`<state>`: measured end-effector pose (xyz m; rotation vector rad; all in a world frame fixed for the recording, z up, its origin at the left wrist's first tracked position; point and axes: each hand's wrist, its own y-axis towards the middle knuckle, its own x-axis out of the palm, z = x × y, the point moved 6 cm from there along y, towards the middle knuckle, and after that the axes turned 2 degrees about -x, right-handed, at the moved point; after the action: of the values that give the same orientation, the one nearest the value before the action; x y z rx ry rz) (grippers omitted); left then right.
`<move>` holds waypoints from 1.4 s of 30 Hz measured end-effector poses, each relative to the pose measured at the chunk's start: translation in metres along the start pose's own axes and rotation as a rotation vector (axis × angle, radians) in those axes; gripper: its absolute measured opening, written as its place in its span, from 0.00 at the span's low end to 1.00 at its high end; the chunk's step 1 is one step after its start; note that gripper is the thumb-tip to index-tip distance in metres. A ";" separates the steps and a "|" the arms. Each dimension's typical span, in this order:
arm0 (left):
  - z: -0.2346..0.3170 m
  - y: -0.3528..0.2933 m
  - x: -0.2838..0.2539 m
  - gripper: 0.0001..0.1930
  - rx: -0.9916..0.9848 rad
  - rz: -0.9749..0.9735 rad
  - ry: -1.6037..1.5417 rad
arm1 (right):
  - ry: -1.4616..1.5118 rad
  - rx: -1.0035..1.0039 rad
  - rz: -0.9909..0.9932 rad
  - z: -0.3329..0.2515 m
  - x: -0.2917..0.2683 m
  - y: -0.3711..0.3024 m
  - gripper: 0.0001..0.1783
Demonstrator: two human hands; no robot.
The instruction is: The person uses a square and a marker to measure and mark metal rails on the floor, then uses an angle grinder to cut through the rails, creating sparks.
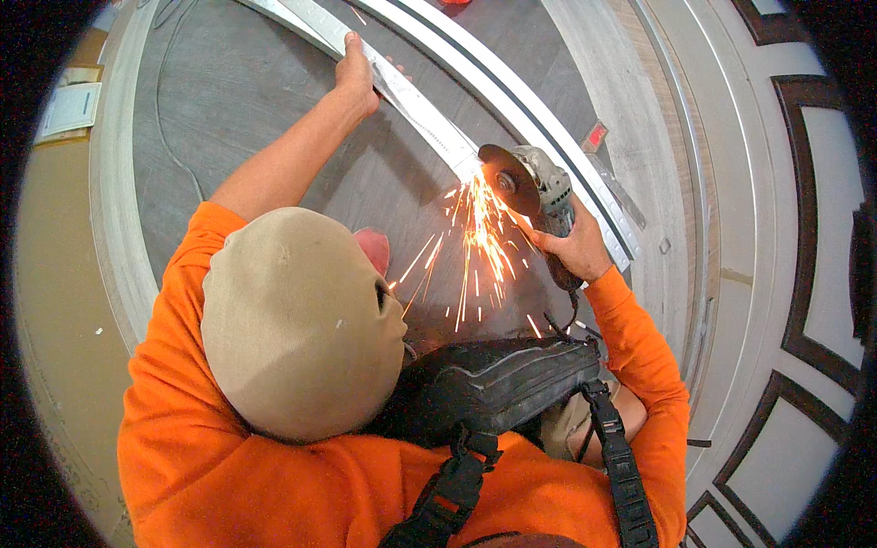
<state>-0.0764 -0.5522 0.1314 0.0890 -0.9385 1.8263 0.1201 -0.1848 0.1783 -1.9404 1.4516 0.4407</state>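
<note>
my left hand (354,68) holds the long silver metal strip (411,105) tight on the grey floor (228,91). my right hand (571,247) grips the grey grinder (534,183) tight, cutting. orange sparks (475,237) could burn me if it slips.

I count one grey hand-held angle grinder with a dark round disc (534,187). I see two bare hands: one left hand (356,73), one right hand (571,247). There are two long silvery metal strips: one flat punched metal rail (411,100) under the disc, and one white-and-black edged rail (512,91) beside it. One black padded bag with two webbing straps (498,384) sits below. One small red-faced tag (595,136) lies near the rails.
</note>
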 end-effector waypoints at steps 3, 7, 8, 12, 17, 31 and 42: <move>-0.001 -0.002 0.001 0.36 -0.004 -0.021 -0.002 | -0.001 -0.012 0.004 0.000 0.000 0.001 0.63; -0.004 0.005 -0.002 0.38 -0.015 -0.033 -0.020 | -0.019 -0.057 0.023 -0.002 0.000 0.003 0.62; -0.005 0.004 -0.001 0.38 -0.017 -0.025 -0.021 | -0.023 -0.056 0.025 -0.003 0.000 0.003 0.62; -0.006 0.005 -0.005 0.38 -0.033 -0.011 -0.021 | 0.089 -0.032 -0.022 -0.027 -0.002 0.003 0.61; -0.008 0.006 -0.002 0.38 -0.035 -0.017 -0.024 | -0.012 -0.048 0.027 -0.010 -0.001 0.005 0.59; -0.004 0.021 -0.007 0.30 0.008 -0.041 0.026 | 0.208 -0.017 0.027 -0.027 -0.020 -0.017 0.45; -0.003 0.012 0.010 0.32 0.081 0.250 0.175 | 0.109 -0.083 0.041 -0.024 -0.016 -0.025 0.46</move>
<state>-0.0898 -0.5443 0.1275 -0.1418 -0.7795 2.0656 0.1359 -0.1861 0.2131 -2.0311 1.5675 0.4255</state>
